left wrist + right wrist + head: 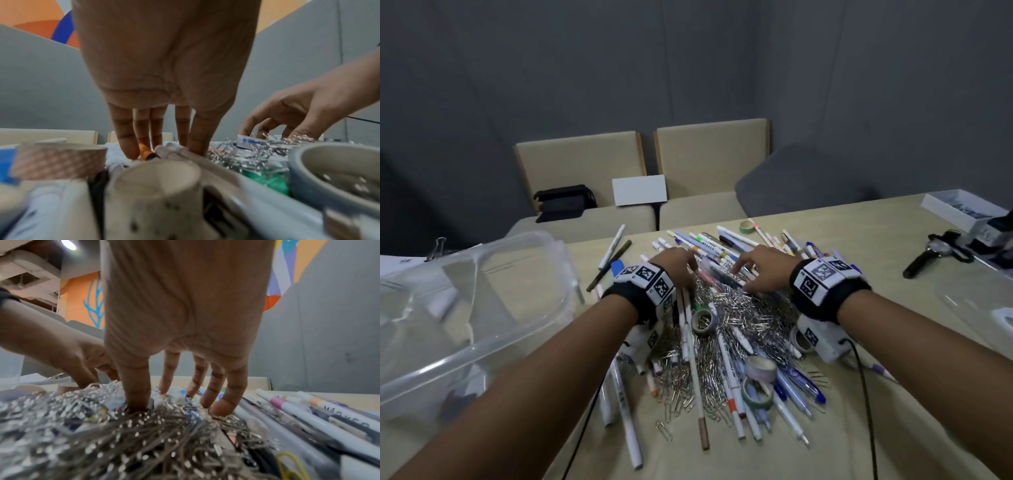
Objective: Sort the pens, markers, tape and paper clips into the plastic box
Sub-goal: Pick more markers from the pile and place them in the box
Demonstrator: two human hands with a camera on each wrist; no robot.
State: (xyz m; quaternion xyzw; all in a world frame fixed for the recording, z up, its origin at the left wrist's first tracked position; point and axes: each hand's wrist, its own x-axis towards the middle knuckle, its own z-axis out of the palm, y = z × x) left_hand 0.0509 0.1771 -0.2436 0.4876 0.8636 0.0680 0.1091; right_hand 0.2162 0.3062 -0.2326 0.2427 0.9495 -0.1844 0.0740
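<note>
A heap of silver paper clips point(743, 315) lies mid-table, mixed with pens and markers point(709, 246) and several tape rolls point(703, 322). My left hand point(688, 270) reaches onto the heap's far left; its straight fingers point(127, 146) touch white pens beside an orange-banded marker point(146, 151) and grip nothing. My right hand point(748, 275) is spread over the far right of the heap. Its thumb point(136, 395) presses into the paper clips point(123, 434), and its other fingers rest on pens. The clear plastic box point(517, 308) stands at the left.
A clear lid point(976, 301), a black handle-like device point(935, 253) and a white box point(959, 205) lie at the right. A binder clip point(436, 248) sits behind the plastic box. Two beige chairs point(709, 164) stand beyond the table's far edge. Black cables run under both arms.
</note>
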